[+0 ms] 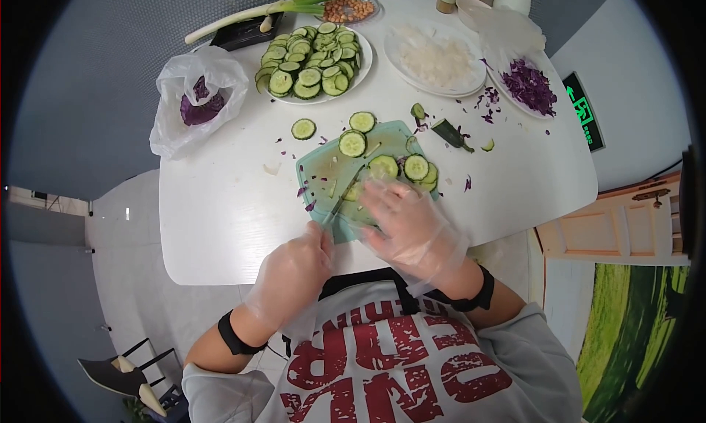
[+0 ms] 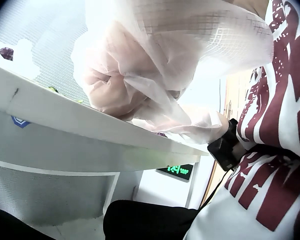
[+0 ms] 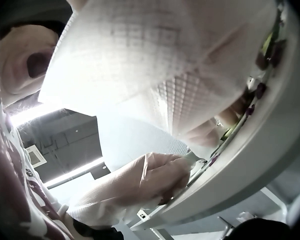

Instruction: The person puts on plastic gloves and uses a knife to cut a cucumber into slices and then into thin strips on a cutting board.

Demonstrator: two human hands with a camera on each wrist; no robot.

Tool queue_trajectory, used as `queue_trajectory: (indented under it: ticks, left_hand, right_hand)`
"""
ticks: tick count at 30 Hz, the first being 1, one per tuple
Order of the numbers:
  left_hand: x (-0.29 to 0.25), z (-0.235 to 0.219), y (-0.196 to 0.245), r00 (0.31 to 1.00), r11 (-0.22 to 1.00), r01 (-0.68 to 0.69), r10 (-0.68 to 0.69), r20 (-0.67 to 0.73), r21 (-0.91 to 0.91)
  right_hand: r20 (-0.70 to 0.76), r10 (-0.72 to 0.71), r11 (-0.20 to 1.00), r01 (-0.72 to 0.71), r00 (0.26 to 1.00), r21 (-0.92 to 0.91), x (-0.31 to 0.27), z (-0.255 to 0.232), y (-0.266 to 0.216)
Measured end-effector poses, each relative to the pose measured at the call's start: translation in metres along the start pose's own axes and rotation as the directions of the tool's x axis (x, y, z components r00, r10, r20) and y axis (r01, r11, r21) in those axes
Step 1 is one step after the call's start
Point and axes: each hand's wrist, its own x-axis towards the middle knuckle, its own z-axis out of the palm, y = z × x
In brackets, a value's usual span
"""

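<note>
My left hand (image 1: 292, 270), in a clear plastic glove, grips the handle of a knife (image 1: 344, 196) at the near left edge of a green cutting board (image 1: 312, 162). The blade slants away over the board. In the left wrist view the gloved left hand (image 2: 125, 75) looks curled, with the knife hidden. My gloved right hand (image 1: 412, 228) lies over the board with its fingers extended beside the blade, touching cucumber slices partly hidden beneath it. More cucumber slices (image 1: 416, 167) lie at the board's right side, and another slice (image 1: 352, 143) sits near its far edge.
A plate of cucumber slices (image 1: 309, 77) stands behind the board. A bag with purple cabbage (image 1: 202, 108) is at left. Plates of pale pieces (image 1: 434, 59) and shredded purple cabbage (image 1: 529, 88) stand at right. A cucumber end (image 1: 448, 134) lies beside the board.
</note>
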Motion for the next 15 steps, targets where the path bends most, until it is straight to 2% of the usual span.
queue_trajectory:
  ticks: [3,5,9,12,14,15]
  left_hand:
    - [0.003,0.002,-0.002,1.0,0.999,-0.027,0.027,-0.004,-0.031]
    - [0.001,0.002,-0.005,1.0,0.999,0.025,-0.026,-0.013,-0.026]
    - [-0.003,-0.001,-0.004,0.999,0.999,0.033,-0.034,-0.021,-0.043]
    - [-0.008,0.002,-0.006,0.997,0.993,0.073,-0.073,-0.001,-0.097]
    - [-0.01,-0.001,-0.004,0.985,0.958,0.173,-0.161,0.069,-0.227]
    - [-0.011,0.0,-0.004,0.984,0.958,0.175,-0.163,0.071,-0.228]
  right_hand:
    - [-0.014,-0.001,1.0,0.001,1.0,0.002,-0.002,-0.001,-0.001]
    - [-0.017,0.008,1.0,-0.008,1.0,0.014,-0.003,0.001,0.0]
    - [-0.007,0.029,0.999,-0.029,1.0,0.031,-0.004,0.002,-0.001]
    - [-0.006,0.036,0.999,-0.036,0.999,0.041,-0.004,0.004,-0.001]
    - [-0.004,0.039,0.998,-0.039,0.999,0.043,-0.004,0.005,-0.001]
    - [-0.004,0.043,0.998,-0.042,0.999,0.046,-0.004,0.005,-0.001]
